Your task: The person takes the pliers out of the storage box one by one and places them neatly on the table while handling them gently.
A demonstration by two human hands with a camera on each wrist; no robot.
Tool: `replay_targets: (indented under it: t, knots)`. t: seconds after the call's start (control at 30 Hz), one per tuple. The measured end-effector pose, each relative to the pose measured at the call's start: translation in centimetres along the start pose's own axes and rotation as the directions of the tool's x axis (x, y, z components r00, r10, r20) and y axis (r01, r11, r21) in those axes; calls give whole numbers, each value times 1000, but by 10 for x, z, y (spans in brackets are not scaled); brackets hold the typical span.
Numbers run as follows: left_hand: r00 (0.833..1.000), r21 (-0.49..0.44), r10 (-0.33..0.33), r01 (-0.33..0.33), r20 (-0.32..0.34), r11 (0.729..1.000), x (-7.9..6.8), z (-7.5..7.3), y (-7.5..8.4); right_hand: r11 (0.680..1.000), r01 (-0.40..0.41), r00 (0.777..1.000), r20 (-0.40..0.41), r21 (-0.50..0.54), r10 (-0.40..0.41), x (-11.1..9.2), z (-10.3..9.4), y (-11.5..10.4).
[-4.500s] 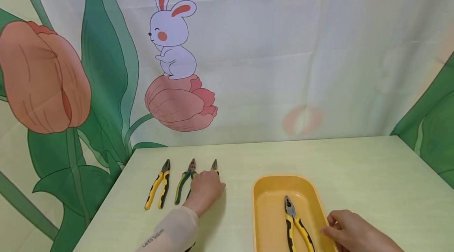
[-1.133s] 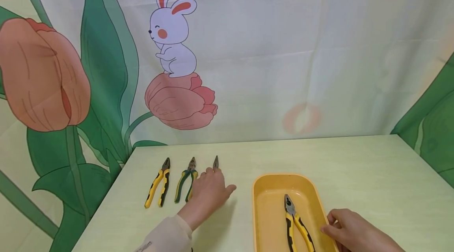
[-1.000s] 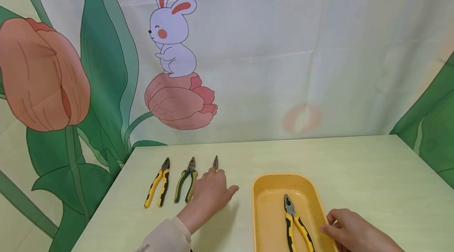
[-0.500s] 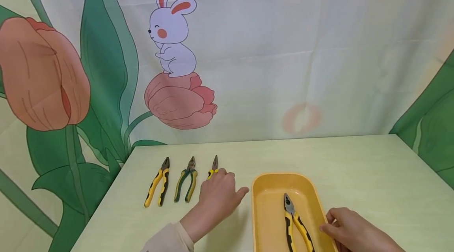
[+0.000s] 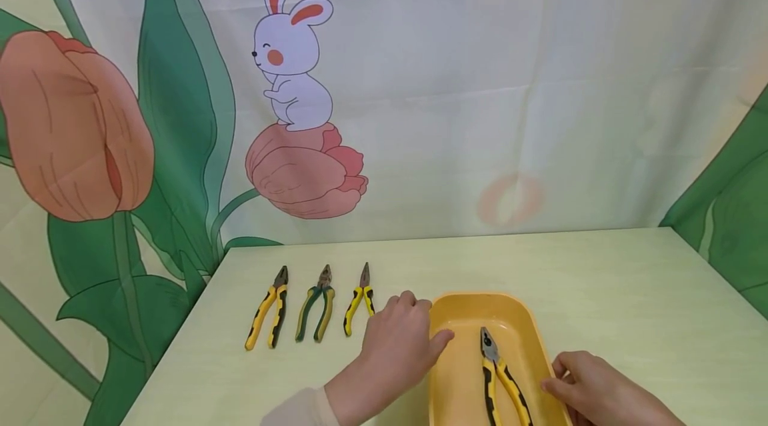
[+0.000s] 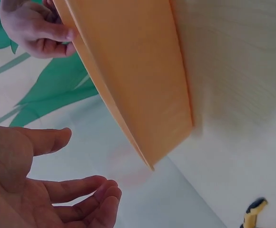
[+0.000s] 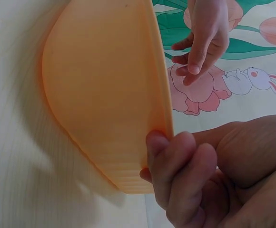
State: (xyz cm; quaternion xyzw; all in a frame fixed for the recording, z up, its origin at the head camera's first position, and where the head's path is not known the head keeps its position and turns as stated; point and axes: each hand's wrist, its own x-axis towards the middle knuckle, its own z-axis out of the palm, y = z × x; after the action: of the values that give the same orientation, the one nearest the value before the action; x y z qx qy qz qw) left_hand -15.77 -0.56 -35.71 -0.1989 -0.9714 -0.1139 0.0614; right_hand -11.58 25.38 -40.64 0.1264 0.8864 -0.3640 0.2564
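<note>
My left hand point(image 5: 396, 343) is over the left rim of the yellow tray point(image 5: 459, 373). In the left wrist view its thumb and fingers are spread apart with nothing between them. My right hand point(image 5: 591, 383) pinches the tray's right rim between thumb and fingers, as the right wrist view also shows at the tray wall point(image 7: 104, 95). Inside the tray lies a pair of combination pliers point(image 5: 490, 358) with yellow-and-black handles. Left of the left hand, needle-nose pliers point(image 5: 363, 291) rest on the table, one handle end hidden behind the hand.
Further left on the table point(image 5: 576, 286) lie green-handled pliers point(image 5: 324, 286) and yellow-and-black pliers point(image 5: 281, 291), in a row with their noses pointing away. A printed curtain point(image 5: 420, 113) with a rabbit and tulips hangs behind the table's far edge.
My left hand has left the needle-nose pliers and moved right to the tray's left side. The needle-nose pliers now lie uncovered for most of their length. The right hand and tray stay put.
</note>
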Motion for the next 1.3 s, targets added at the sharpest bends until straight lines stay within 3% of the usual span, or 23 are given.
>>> replay_targets:
  t: [0.33, 0.57, 0.73, 1.1, 1.3]
  knots:
    - [989, -27, 96, -94, 114, 995, -2, 12, 26, 1000, 7, 1000, -1, -5, -7, 1, 0, 2]
    - [954, -45, 147, -140, 263, 989, -4, 20, 40, 1000, 16, 1000, 0, 16, -16, -1, 0, 2]
    - [918, -25, 120, -119, 379, 993, -2, 23, 52, 999, 19, 1000, 3, 26, -19, -1, -1, 3]
    - [860, 52, 39, -76, 508, 996, 5, 50, 71, 999, 38, 999, -17, 7, -37, -1, -2, 5]
    - [860, 46, 6, -34, 510, 998, 8, 57, 81, 998, 49, 999, -7, 25, -49, -2, -2, 5]
